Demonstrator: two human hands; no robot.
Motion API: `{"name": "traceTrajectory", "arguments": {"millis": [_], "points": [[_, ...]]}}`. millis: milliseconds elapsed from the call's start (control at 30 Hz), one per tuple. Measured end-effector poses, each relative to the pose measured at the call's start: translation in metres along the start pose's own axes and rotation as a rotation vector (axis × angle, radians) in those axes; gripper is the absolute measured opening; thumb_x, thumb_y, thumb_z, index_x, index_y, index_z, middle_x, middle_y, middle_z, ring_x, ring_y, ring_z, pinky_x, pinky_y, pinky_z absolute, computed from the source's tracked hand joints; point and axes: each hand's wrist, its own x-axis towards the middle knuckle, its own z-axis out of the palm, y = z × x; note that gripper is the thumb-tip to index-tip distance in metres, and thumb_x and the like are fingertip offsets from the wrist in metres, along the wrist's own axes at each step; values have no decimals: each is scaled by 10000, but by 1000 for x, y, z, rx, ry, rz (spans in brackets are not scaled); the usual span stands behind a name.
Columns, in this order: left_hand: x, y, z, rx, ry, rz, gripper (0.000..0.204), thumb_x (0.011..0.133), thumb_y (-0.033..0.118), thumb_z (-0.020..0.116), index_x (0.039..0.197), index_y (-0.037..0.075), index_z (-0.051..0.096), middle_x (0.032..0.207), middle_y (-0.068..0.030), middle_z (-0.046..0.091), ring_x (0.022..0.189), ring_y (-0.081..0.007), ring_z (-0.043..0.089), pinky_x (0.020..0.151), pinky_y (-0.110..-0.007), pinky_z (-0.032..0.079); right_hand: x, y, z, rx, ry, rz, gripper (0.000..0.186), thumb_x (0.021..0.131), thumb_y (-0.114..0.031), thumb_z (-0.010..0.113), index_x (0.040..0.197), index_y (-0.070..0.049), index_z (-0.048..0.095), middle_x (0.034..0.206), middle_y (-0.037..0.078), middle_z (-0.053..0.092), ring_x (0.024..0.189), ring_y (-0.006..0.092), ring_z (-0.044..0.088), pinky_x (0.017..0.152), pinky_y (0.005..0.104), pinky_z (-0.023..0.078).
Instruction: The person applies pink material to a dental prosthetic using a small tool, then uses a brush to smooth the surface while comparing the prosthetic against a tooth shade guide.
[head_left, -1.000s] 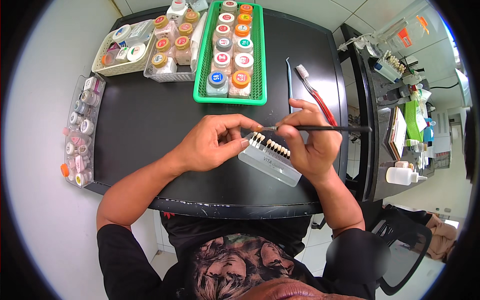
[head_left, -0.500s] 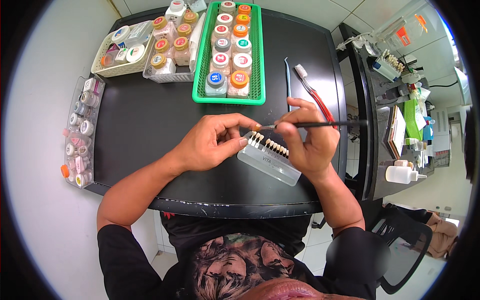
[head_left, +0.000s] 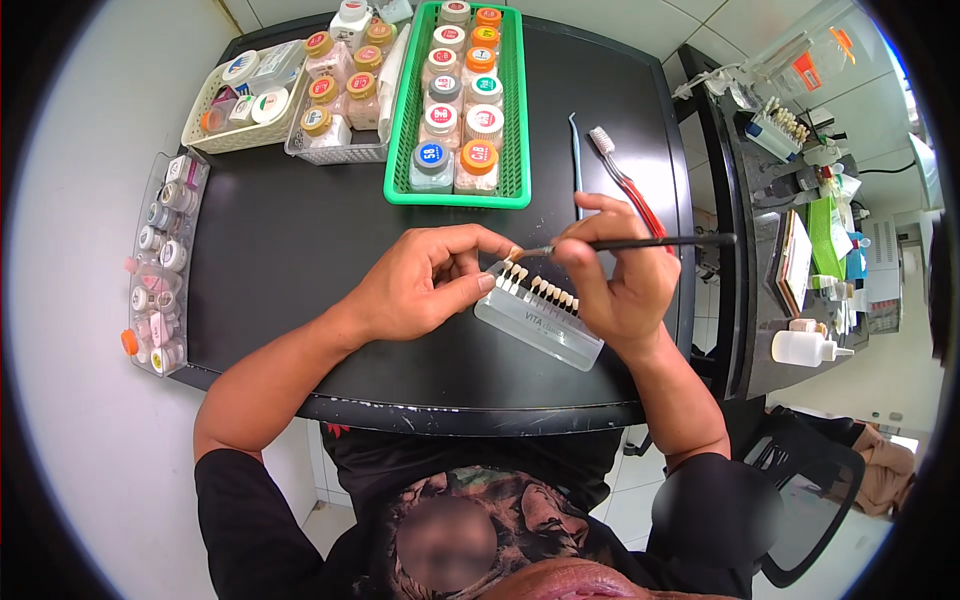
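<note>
My left hand (head_left: pixel 425 285) is closed at the left end of a clear tooth shade guide (head_left: pixel 540 328), its thumb pressing on the corner. Small tooth-shaped tabs (head_left: pixel 515 272) stand in a row along the guide's far edge. The left index finger reaches over to the tip of a thin black-handled brush (head_left: pixel 690 242). Between thumb and fingers, my right hand (head_left: pixel 625 285) grips this brush, held nearly level and pointing left. Its bristles meet the left index fingertip just above the leftmost tabs. The right hand covers the guide's right end in part.
Beyond my hands stands a green basket (head_left: pixel 396 180) of lidded jars. A grey basket (head_left: pixel 345 155), a cream basket (head_left: pixel 205 148) and a clear jar rack (head_left: pixel 140 320) lie leftward. A blue probe (head_left: pixel 576 160) and a red toothbrush (head_left: pixel 632 190) rest near the right hand.
The brush handle has risen slightly and its tip has shifted a little at the left fingertip. Both hands and the shade guide stay almost where they were.
</note>
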Motion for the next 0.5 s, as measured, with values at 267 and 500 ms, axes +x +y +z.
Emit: {"name": "traceTrajectory", "arguments": {"millis": [267,500], "points": [[-2,0,0,50,7,6,358,1034,60,680,1389,23,708,750,27,639,693,-45,565,661,-246,437,-1,-1,0,-19,9,8,141,940,-43,864,932,19,737,834,79,747,705,230,724,969,526,641],[0,-1,-2,10,-9,-17,364,1040,62,677,1400,18,700,765,25,635,700,-50,562,664,-244,437,-2,5,2,-13,64,43,157,940,-68,870,935,18,738,835,76,748,701,236,732,964,521,645]]}}
